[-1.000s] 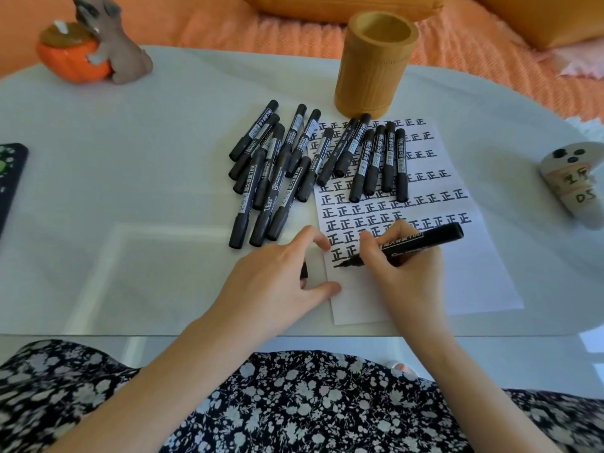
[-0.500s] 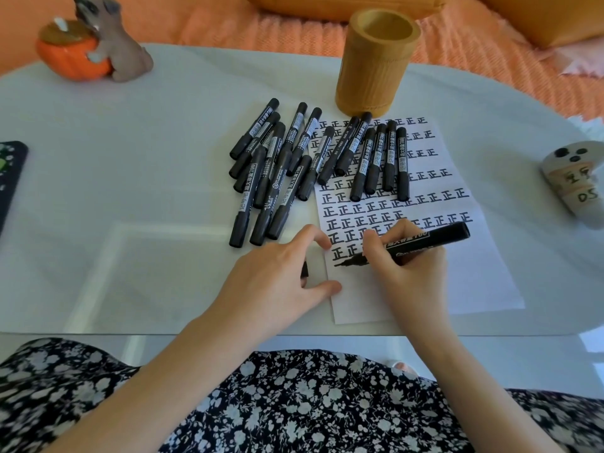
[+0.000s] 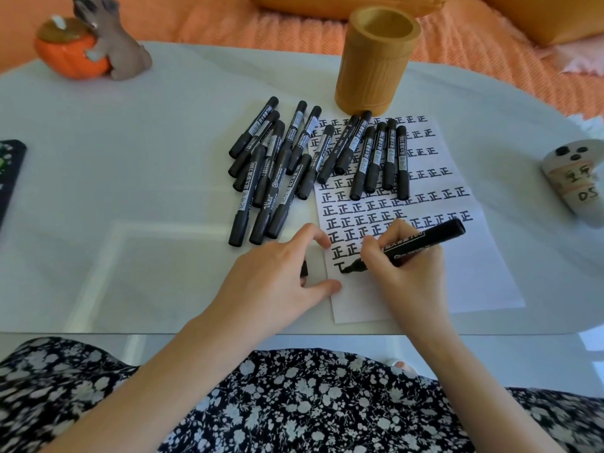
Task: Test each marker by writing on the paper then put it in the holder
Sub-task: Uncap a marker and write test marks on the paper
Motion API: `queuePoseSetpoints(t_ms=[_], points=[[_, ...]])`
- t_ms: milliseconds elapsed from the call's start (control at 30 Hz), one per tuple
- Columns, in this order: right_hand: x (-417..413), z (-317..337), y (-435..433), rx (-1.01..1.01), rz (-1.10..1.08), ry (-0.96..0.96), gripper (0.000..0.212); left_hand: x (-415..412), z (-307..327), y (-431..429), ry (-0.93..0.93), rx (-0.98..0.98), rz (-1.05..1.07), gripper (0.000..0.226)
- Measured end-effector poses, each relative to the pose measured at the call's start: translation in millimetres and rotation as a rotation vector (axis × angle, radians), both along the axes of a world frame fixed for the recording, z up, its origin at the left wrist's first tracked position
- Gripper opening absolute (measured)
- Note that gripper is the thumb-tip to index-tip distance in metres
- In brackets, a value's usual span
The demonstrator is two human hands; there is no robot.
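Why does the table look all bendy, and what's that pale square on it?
Head view: the wide-angle lens bows the table edges into curves. The pale square is probably light from a window reflected off the glossy top. The writing on the paper is sharp, while the dress smears soft towards the bottom corners.

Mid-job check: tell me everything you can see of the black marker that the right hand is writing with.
The black plastic marker with white print along its barrel is uncapped. It is tilted low, rear end pointing away to the right, tip down on the white sheet of paper at the start of a new row, by a half-written character. The right hand grips its front part, fingers curled round the barrel. A small black piece under the left hand may be its cap.
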State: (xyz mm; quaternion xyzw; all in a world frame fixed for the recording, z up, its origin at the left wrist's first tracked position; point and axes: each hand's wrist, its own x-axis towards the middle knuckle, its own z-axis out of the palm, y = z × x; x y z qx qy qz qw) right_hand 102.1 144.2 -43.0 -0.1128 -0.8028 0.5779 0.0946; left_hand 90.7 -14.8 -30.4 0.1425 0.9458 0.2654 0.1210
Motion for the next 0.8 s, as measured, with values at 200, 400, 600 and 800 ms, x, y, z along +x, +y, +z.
queuePoseSetpoints(t_ms=[200,400,600,800], points=[[-0.3,-0.3,0.3,-0.042,-0.022,0.013,0.030,1.1,0.1,-1.3,0.006,0.000,-0.005,0.041],[-0.8,-2.3,-1.0,-0.008,-0.038,0.020,0.033,0.6,-0.1,-0.8,0.004,-0.007,-0.002,0.041],[-0.6,-2.5,0.5,-0.068,-0.024,0.030,0.031,0.5,0.3,-0.4,0.011,-0.017,-0.005,0.042],[-0.4,-2.6,-0.8,-0.048,0.022,0.026,0.031,0.5,-0.1,-0.8,0.016,-0.018,-0.006,0.043]])
